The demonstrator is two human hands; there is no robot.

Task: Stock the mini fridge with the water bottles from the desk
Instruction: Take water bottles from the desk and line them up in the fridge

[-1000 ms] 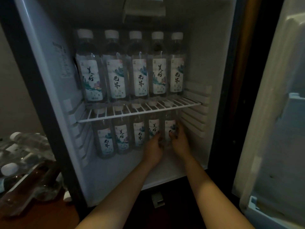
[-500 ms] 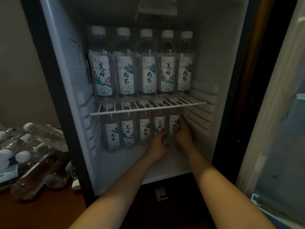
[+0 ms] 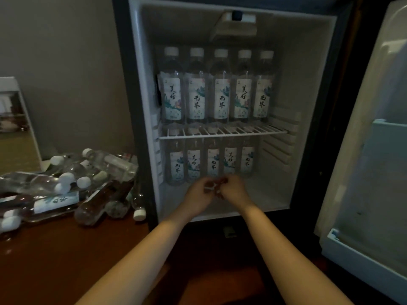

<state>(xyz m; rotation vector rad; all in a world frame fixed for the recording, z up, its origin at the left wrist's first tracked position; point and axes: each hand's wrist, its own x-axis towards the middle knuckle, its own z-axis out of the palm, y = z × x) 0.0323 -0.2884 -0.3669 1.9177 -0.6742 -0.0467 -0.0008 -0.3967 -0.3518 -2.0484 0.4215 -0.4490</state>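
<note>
A white-framed picture [image 3: 13, 111] stands beside the grey wall [image 3: 70, 62].

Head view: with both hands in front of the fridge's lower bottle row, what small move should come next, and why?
Probably reach the left hand to the water bottle pile on the desk: bottles remain there, and the fridge floor shows bare space before the lower row.
</note>
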